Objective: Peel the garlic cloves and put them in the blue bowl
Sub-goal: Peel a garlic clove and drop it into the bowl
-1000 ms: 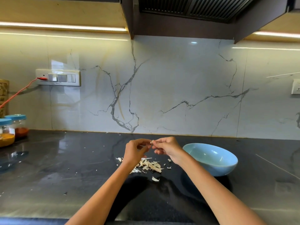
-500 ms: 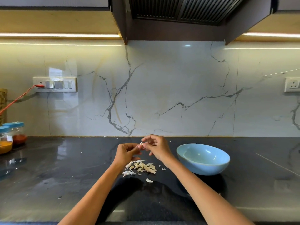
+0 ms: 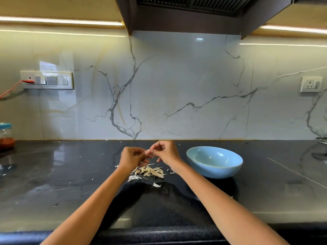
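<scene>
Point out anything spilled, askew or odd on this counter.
Garlic skins lie in a loose heap on the black counter under both hands, with small flakes scattered toward the back wall and left. That is peeling litter, not damage. The blue bowl stands upright, apparently empty. Left hand and right hand pinch a clove.

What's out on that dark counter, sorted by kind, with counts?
Bowl: 1, blue
Jar: 1, blue lid, red powder
Peel pile: 1
Clove: 1, pinched between left hand and right hand
Total: 4
</scene>
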